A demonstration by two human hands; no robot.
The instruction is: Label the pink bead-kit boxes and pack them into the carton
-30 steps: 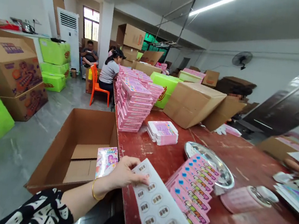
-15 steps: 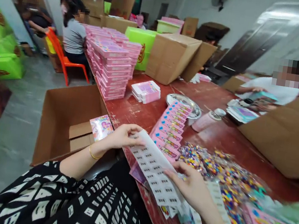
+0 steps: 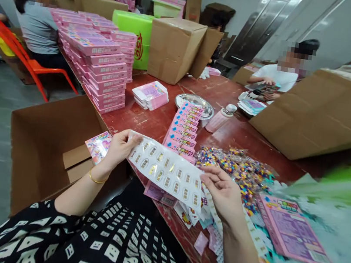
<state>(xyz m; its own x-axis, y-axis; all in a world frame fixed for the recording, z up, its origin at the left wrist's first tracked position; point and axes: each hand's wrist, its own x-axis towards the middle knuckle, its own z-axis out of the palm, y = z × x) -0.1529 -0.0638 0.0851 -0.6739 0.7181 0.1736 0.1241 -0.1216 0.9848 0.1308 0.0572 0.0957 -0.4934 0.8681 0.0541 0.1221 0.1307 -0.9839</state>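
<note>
Head view: fingers hold sticker sheet (opposite ends).

The left hand pinches one end of a white sticker sheet; the right hand grips the opposite end, the sheet spanning the gap above the edge of a red table. Oval labels run along it in rows, some glinting gold. Beyond lies an overlapping row of pink packs, with bagged coloured pieces to its right. A pink bottle is located near a metal tray. An open carton sits left of the table. Pale and teal material at far right is blurred; its nature cannot be confirmed.
</note>
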